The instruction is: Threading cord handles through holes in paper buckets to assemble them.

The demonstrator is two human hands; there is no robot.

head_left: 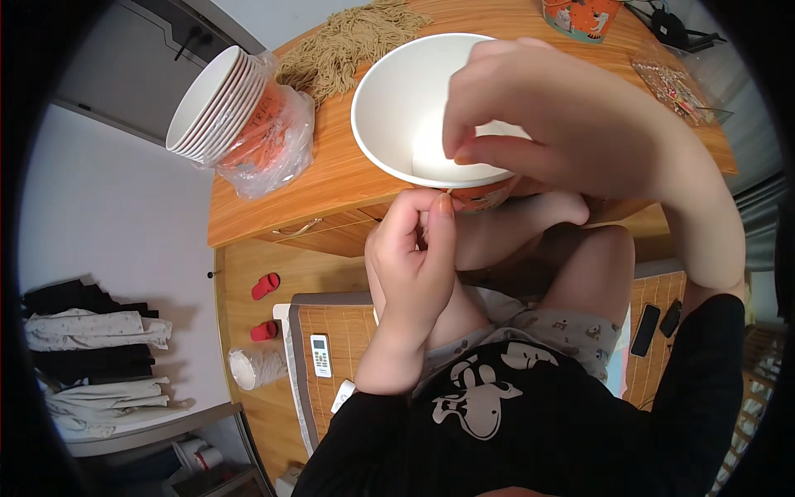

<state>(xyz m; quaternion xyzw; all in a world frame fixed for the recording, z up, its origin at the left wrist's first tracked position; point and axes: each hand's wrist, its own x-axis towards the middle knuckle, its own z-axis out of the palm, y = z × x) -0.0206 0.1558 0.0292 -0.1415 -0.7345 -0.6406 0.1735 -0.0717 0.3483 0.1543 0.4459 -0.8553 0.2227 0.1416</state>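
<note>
A large paper bucket (387, 99), white inside with an orange printed outside, stands tilted at the table's front edge, its mouth facing me. My left hand (418, 248) is closed just below the near rim, thumb and forefinger pinched together. From that pinch shows the tip of a thin yellowish strand, like a piece of cord. Over the right part of the bucket's mouth is my right hand (513, 108), bent at the wrist, with thumb and fingertips brought together. Whatever those fingertips hold, if anything, is too small to make out.
A heap of tan cords (352, 45) lies behind the bucket. Left of it, nested buckets (219, 103) lean in clear plastic. Another orange bucket (580, 18) and a bag of small parts (679, 83) are at the right. A remote (320, 356) and a phone (645, 330) flank me.
</note>
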